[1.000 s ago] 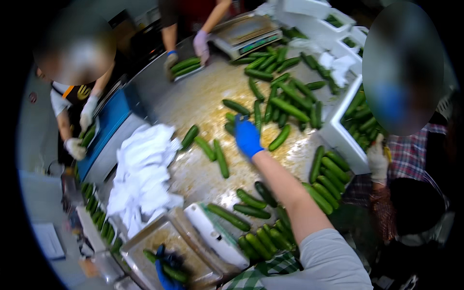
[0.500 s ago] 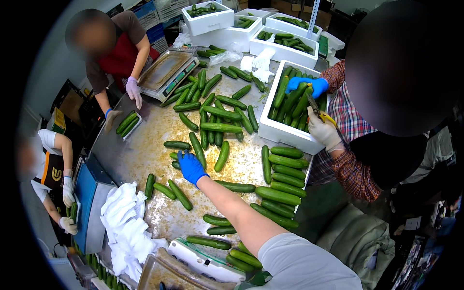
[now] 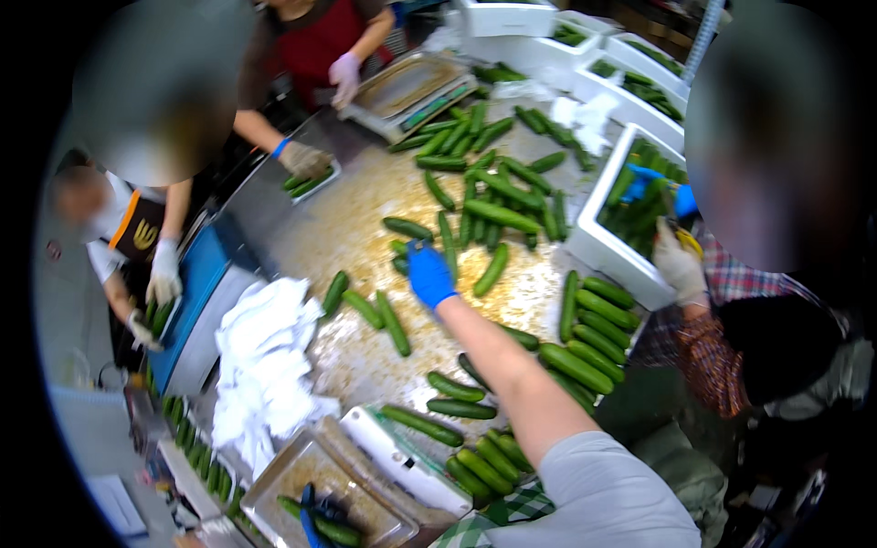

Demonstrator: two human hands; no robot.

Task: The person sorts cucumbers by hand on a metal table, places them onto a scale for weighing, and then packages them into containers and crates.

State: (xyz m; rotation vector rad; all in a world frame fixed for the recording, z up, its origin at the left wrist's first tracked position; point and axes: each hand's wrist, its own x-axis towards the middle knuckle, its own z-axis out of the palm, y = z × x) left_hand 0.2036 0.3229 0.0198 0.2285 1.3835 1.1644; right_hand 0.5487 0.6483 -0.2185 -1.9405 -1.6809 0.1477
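My right hand (image 3: 430, 276), in a blue glove, reaches over the metal table with its fingers curled down on a cucumber (image 3: 400, 265), whose end shows beside the fingers. Another cucumber (image 3: 408, 228) lies just beyond it, and one more stands close on the right. At the lower edge my left hand (image 3: 313, 522), also blue-gloved and partly cut off, has its fingers over a cucumber (image 3: 340, 532) in the metal scale tray (image 3: 274, 475). Blur softens both hands.
Cucumbers lie in a heap (image 3: 498, 215) and in a row (image 3: 598, 333) on the right. White cloths (image 3: 269, 356) sit left of the scale. A co-worker's gloved hand (image 3: 678, 265) works at a foam box (image 3: 630, 265); two other people handle cucumber trays across the table.
The view has swung left and down, so the table sits further right and my left hand with the scale tray shows. My right hand stays by the same cucumbers. A co-worker's hand now covers a packed tray.
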